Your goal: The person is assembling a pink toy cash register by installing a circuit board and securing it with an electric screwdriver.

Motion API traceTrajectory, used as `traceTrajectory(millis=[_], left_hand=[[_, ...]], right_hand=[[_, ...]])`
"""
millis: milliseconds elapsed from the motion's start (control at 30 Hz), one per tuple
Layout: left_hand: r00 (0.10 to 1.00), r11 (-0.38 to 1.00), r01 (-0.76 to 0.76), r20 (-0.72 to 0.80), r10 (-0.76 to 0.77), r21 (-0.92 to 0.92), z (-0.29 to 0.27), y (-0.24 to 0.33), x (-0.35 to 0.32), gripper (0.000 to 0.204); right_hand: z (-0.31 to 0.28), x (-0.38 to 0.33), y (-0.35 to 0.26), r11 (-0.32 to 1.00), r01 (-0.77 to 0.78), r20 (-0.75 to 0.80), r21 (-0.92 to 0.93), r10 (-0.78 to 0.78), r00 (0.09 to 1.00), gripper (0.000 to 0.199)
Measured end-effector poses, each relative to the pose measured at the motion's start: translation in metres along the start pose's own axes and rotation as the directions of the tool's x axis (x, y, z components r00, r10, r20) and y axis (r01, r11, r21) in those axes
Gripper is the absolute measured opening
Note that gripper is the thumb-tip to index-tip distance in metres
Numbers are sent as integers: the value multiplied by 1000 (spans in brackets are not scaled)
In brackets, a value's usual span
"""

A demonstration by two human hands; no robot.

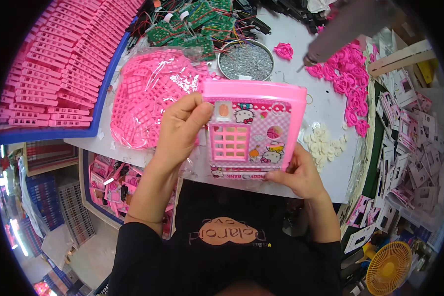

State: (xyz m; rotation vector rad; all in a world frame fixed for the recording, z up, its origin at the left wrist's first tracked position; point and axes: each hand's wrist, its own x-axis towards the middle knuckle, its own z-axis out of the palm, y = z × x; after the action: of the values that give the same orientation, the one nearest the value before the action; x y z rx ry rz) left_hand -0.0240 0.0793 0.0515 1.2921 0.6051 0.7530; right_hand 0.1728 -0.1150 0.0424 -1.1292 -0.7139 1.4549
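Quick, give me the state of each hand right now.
Left hand: closed on the left edge of the pink toy panel, thumb on its front.
Right hand: gripping the panel's lower right corner from beneath.

The pink rectangular plastic toy panel [254, 129] looks glossy and smooth, its face a printed sticker. Behind the grip, a clear crinkled plastic bag of pink plastic grid pieces [150, 96] shines; the round metal bowl [245, 60] holds dull grey metal bits.
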Motion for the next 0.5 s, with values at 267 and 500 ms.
traceTrajectory(millis=[267, 500], left_hand=[[779, 587, -606, 549, 302, 537, -6, 9, 17, 35], [753, 450, -627, 642, 144, 635, -12, -36, -25, 42]], right_hand=[[-82, 37, -18, 116, 334, 247, -935, -460, 853, 47], [-71, 36, -11, -51, 270, 273, -961, -296, 915, 55]])
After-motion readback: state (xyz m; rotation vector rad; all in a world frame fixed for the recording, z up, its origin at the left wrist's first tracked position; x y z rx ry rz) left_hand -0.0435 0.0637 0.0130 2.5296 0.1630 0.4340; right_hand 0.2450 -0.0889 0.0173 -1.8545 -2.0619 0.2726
